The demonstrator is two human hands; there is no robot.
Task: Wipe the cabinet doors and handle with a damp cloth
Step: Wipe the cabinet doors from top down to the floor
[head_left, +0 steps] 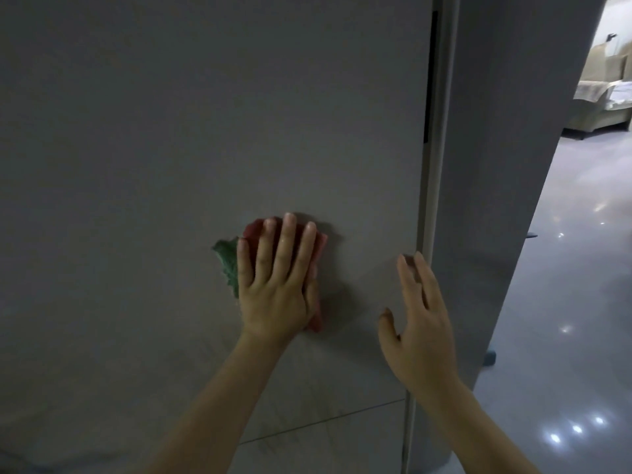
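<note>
The wiping is under way but looks far from finished. The left hand presses a red and green cloth flat against the grey cabinet door, low on the panel. Nothing on the door's surface shows plainly which parts are already wiped: the light is dim and no wet streaks can be made out, so how much of the panel is done cannot be told. By my reading, the broad stretch of door above and to the left of the grip is likely left to cover, as is the lower panel beneath the seam below the wrist. The dark vertical handle recess, up and to the right of the grip along the door's edge, is untouched at this moment and remains to be done.

The left grip is wide: its four fingers lie straight and spread over the cloth, palm bearing on it, the green corner poking out to the left of the little finger and the red edge showing beyond the fingertips and by the thumb. The right hand is likewise spread and holds nothing; its fingertips reach the door's right edge, seemingly steadying it, though contact is not certain.
</note>
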